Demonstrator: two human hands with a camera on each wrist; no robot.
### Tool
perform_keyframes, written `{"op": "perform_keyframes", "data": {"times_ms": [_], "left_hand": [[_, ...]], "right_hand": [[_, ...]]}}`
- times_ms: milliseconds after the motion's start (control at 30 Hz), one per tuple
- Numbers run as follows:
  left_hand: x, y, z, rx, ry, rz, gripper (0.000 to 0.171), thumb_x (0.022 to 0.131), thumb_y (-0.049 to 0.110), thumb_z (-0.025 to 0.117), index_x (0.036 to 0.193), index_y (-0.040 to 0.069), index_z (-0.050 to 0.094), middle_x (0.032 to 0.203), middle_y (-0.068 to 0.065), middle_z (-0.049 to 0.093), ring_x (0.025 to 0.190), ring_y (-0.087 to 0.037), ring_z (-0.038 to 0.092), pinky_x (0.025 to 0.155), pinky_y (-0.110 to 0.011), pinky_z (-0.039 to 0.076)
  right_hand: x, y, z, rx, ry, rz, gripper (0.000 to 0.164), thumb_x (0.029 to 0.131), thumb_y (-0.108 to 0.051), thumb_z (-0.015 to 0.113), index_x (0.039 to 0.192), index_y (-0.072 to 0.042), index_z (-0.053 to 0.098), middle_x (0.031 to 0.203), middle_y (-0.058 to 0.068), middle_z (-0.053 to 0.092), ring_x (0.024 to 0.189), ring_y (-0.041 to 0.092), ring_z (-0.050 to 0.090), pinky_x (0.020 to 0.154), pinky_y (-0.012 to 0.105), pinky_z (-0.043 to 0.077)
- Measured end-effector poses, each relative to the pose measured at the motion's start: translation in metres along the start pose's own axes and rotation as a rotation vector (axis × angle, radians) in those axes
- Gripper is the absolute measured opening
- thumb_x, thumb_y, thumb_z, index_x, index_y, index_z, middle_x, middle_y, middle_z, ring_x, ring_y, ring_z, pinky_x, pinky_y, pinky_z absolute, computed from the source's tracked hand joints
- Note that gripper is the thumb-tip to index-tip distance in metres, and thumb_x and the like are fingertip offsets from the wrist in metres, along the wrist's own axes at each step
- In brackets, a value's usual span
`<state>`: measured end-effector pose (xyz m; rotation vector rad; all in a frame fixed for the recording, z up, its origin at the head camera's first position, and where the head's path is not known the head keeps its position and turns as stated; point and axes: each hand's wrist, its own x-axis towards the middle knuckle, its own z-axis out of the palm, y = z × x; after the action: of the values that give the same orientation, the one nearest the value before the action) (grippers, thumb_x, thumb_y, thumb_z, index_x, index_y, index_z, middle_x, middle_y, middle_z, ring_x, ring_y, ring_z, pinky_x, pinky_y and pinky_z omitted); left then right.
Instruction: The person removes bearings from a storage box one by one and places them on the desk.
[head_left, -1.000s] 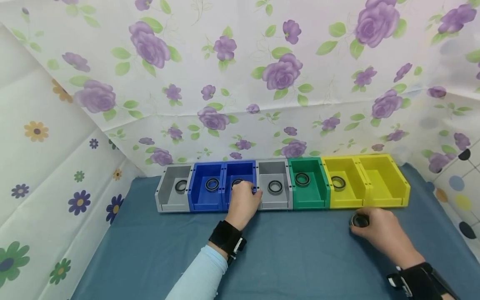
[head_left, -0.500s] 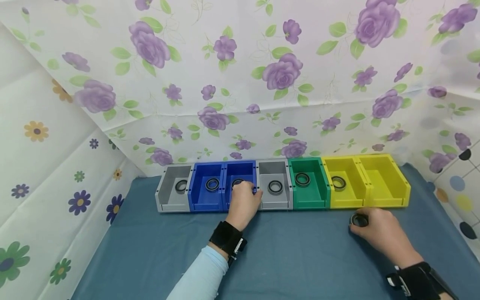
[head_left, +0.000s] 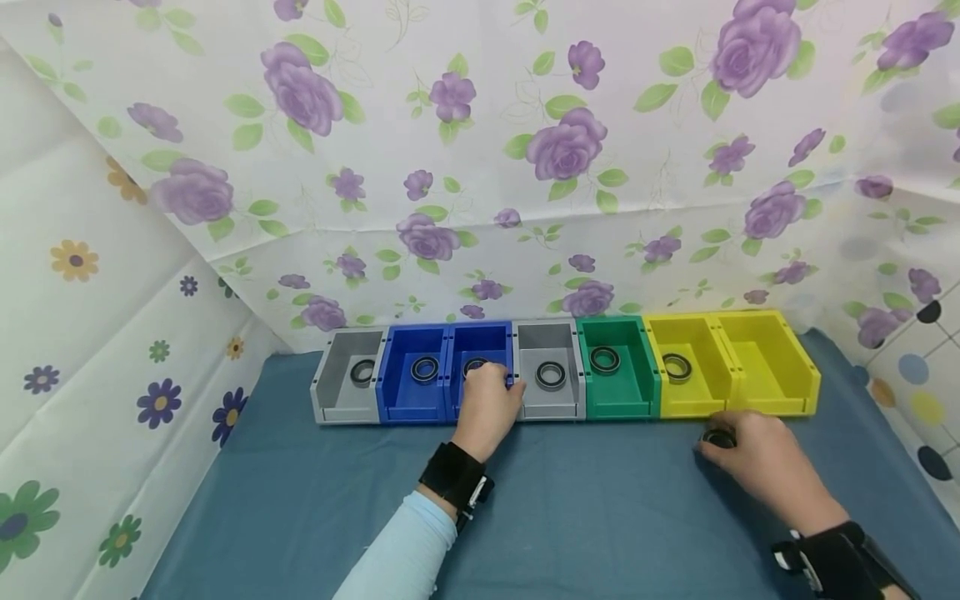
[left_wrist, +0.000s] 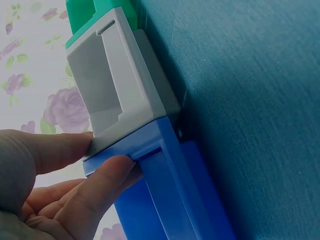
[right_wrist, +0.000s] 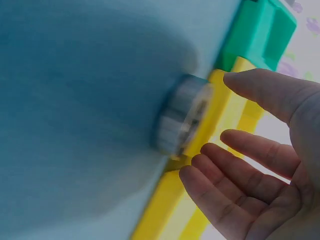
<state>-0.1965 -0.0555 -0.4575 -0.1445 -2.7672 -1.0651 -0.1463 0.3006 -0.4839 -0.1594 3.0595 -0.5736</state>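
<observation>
My left hand (head_left: 489,404) is at the side wall between the second blue bin (head_left: 480,337) and the middle grey bin (head_left: 543,333). In the left wrist view the thumb is on the grey bin's edge and the index finger inside the blue rim, pinching the wall. A bearing (head_left: 476,364) in that blue bin is partly behind the hand. In front of the yellow bins, a ball bearing (right_wrist: 182,115) lies flat on the blue cloth, blurred in the right wrist view. My right hand (right_wrist: 250,170) hovers over it, thumb and fingers spread apart.
One bearing each lies in the left grey bin (head_left: 341,400), the first blue bin (head_left: 408,400), the green bin (head_left: 626,383) and the left yellow bin (head_left: 693,392). The right yellow bin (head_left: 772,367) stands at the row's end. Flowered sheeting (head_left: 480,275) hangs behind.
The right hand has shifted slightly, and its thumb and fingers cover more of the bearing in the head view. The left hand stays at the same wall.
</observation>
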Motion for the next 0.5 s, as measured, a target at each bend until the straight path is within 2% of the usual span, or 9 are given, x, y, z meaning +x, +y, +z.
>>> {"op": "perform_keyframes", "data": {"times_ms": [100,200,267,333,500], "left_hand": [[0.000,-0.001,0.000,0.006,0.001,0.004,0.016,0.086,0.021,0.067,0.077,0.009,0.062,0.057,0.004,0.046,0.044,-0.004,0.042,0.038,-0.021,0.033],[0.000,0.000,-0.001,0.003,0.002,0.005,0.015,0.086,0.021,0.067,0.079,0.008,0.063,0.058,0.004,0.049,0.045,-0.003,0.043,0.039,-0.021,0.035],[0.000,0.000,-0.001,-0.001,0.002,0.002,0.015,0.086,0.021,0.067,0.082,0.007,0.065,0.061,0.004,0.052,0.047,-0.003,0.046,0.041,-0.020,0.037],[0.000,0.000,-0.001,-0.003,0.002,0.000,0.015,0.086,0.021,0.067,0.084,0.006,0.066,0.063,0.004,0.054,0.048,-0.002,0.048,0.043,-0.020,0.039],[0.000,0.000,0.000,-0.010,-0.005,-0.001,0.015,0.087,0.021,0.066,0.085,0.006,0.066,0.063,0.003,0.054,0.048,-0.003,0.048,0.043,-0.021,0.040]], "right_hand": [[0.005,-0.007,-0.010,0.000,0.027,-0.035,0.043,0.076,-0.031,0.075,0.107,-0.003,0.065,0.095,0.013,0.064,0.066,0.016,0.056,0.055,0.036,0.045],[0.011,-0.013,-0.021,0.010,0.071,-0.075,0.046,0.080,-0.028,0.072,0.113,0.002,0.061,0.104,0.020,0.061,0.072,0.022,0.058,0.057,0.038,0.047],[0.015,-0.017,-0.027,0.022,0.109,-0.107,0.045,0.081,-0.026,0.070,0.116,0.001,0.060,0.108,0.021,0.059,0.082,0.030,0.057,0.063,0.043,0.048],[0.020,-0.019,-0.031,0.031,0.146,-0.141,0.044,0.082,-0.024,0.069,0.118,0.000,0.059,0.113,0.022,0.057,0.101,0.037,0.052,0.076,0.052,0.046],[0.033,-0.024,-0.036,0.011,0.187,-0.183,0.043,0.083,-0.018,0.067,0.121,-0.001,0.057,0.118,0.021,0.054,0.109,0.040,0.046,0.086,0.056,0.040]]}}
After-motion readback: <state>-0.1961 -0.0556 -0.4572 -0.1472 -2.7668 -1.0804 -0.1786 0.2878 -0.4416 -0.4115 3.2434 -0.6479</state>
